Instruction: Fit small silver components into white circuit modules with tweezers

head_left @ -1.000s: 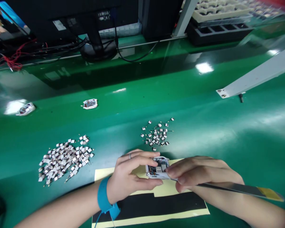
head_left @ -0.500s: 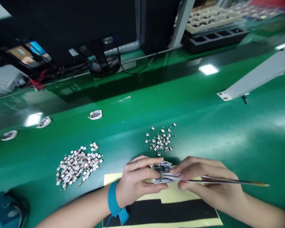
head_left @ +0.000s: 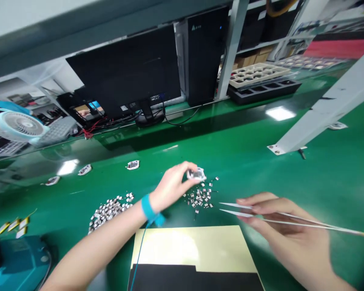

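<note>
Above green bench (head_left: pixel 248 169), left hand (head_left: pixel 173 181) grasping white casing (head_left: pixel 203 174) — grey innards (head_left: pixel 195 174) inside, right hand (head_left: pixel 303 240) gripping tweezers (head_left: pixel 238 214)

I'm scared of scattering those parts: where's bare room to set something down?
Bare green bench lies between the right hand and the slanted post; the yellow sheet has room beside the cord. Crowded: the larger heap and the smaller heap near the left hand.
</note>
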Action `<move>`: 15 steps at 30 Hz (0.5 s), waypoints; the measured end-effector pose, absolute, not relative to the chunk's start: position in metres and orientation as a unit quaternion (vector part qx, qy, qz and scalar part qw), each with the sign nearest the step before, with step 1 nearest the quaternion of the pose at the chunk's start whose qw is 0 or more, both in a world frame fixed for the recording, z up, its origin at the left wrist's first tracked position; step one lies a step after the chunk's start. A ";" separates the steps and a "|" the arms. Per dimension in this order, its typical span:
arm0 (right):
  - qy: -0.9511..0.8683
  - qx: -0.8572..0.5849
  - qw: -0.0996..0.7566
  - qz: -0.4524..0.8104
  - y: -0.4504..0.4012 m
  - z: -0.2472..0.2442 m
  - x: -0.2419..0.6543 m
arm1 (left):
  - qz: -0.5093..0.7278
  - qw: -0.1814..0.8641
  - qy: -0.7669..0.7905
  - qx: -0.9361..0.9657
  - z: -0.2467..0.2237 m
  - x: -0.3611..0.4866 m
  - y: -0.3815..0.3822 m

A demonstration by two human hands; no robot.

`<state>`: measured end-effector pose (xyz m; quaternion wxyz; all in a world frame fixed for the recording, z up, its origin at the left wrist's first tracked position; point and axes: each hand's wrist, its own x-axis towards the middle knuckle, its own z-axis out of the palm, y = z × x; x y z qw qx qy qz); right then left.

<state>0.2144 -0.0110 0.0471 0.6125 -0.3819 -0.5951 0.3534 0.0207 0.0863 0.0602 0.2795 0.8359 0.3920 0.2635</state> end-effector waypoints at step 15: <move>-0.761 -0.308 0.398 0.409 -0.025 0.037 0.190 | 0.127 0.180 0.512 0.830 0.074 -0.047 0.136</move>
